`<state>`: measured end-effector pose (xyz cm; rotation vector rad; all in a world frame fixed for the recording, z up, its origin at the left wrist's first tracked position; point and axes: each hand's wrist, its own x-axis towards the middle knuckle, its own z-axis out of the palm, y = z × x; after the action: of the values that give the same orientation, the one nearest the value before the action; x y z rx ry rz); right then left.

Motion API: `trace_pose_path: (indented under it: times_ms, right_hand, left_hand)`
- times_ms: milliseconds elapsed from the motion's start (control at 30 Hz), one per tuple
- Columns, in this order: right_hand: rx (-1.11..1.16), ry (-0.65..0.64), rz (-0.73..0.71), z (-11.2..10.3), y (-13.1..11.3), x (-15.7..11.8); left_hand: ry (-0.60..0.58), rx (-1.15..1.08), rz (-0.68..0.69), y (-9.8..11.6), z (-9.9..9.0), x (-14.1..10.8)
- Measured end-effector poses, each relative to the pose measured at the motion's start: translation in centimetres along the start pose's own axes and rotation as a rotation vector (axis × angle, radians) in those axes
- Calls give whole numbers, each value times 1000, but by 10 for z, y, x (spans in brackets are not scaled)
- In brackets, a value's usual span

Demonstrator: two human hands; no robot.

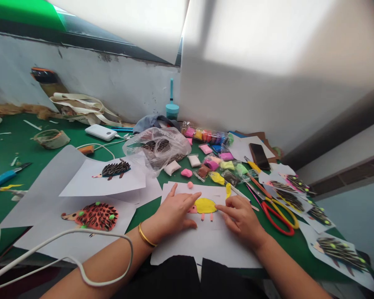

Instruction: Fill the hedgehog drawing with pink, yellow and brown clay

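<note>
Spread wide, the left hand point(177, 209) rests on the sheet point(205, 245), probably steadying it; the right hand point(243, 219) puts a forefinger to the clay point(205, 205), mid-sheet, perhaps for pressing, though whether its curled fingers hold anything I cannot tell

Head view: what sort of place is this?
Probably a craft workspace, whether at home or in a classroom I can't tell: packets of coloured material, a hedgehog picture with seed-like spines and scissors share a green tabletop.
</note>
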<state>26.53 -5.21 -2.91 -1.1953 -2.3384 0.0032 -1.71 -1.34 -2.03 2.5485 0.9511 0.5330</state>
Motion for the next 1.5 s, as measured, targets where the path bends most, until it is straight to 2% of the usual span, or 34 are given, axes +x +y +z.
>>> trace_pose_path:
  times_ms: [133,367,533,667,800,933,1133,1500]
  right_hand:
    - [-8,-56,-10,0,-1,1]
    - [3,22,30,-1,0,0]
    - [-19,-30,20,1,1,0]
    - [-26,7,36,2,1,0]
    - [-37,-42,48,2,0,2]
    - [-44,-8,87,4,0,3]
    - [-67,-105,85,7,-3,8]
    - [-58,-131,106,8,-4,13]
  left_hand:
    - [-2,-2,-6,0,0,0]
    - [1,-2,-3,0,0,0]
    - [-2,2,-5,1,-1,0]
    - [-3,-8,-4,0,-1,0]
    - [4,-13,4,-1,0,0]
    - [7,-1,4,0,0,0]
    - [-4,2,-1,0,-1,0]
    - [-9,0,-5,0,-1,1]
